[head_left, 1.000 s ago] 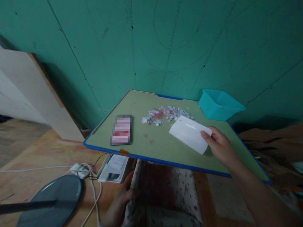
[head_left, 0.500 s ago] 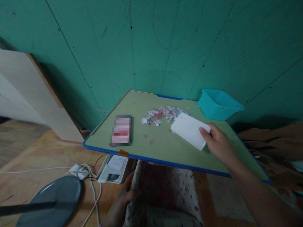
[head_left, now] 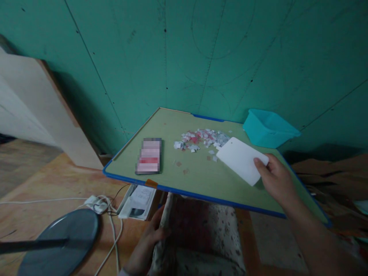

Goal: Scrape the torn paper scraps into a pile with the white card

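While the left hand (head_left: 148, 245) rests low beside the patterned fabric (head_left: 201, 234) under the table, its fingers curled against the cloth edge, the right hand (head_left: 277, 180) is the one up at the work, thumb and fingers closed on the near right corner of a white plastic scraper card (head_left: 240, 159). This card runs with its long axis up and left from the fingers, its far edge just beside the heap of paper scraps (head_left: 202, 138) on the green tabletop (head_left: 184, 184). Beyond, to the right, stands a teal tub (head_left: 268, 128).
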A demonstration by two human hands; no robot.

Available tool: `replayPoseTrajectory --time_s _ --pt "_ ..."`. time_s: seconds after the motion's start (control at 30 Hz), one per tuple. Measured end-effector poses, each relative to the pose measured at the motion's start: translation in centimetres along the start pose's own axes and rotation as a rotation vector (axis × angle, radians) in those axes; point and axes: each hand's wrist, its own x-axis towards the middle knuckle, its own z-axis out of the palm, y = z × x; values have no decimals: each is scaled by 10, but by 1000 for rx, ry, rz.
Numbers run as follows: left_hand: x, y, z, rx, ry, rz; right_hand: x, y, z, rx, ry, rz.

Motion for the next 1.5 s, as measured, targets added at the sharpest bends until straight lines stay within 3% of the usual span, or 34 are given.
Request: replayPoseTrajectory --time_s 0.27,0.53,0.77,1.03,1.23,1.5 --pt "2 -6 0 -13 29 -7 0 -10 17 -7 -54 -31" --pt "0 0 -1 -38 59 0 -12 -10 27 185 -207 -40" --pt "2 -2 -1 -62 40 -30 -4 -1 15 172 -34 -22" --pt "1 -2 -1 -71 50 -26 -9 0 23 136 -55 -39" --pt "2 0 -5 -97 63 -4 -9 -17 31 64 -119 -31" --pt "26 -11 -31 103 272 113 -24 -33 46 228 -298 -61"
